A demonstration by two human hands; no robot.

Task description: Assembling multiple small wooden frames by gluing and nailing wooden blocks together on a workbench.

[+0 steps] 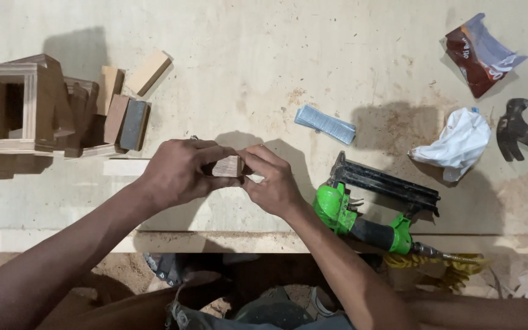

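Observation:
A small wooden block (228, 166) sits between both hands above the pale workbench (245, 73), near its front edge. My left hand (175, 171) wraps the block's left side with fingers curled over its top. My right hand (273, 180) pinches its right end with fingertips. Most of the block is hidden by the fingers. A thin light strip of wood (123, 167) lies flat on the bench just left of my left hand.
A square wooden box frame (7, 110) and several loose wood blocks (123, 116) lie at the left. A green and black nail gun (368, 205) lies right of my hands, a strip of staples (325, 124) behind it. White crumpled bag (456, 143), hammer (520, 134), red snack packet (481, 55) at right.

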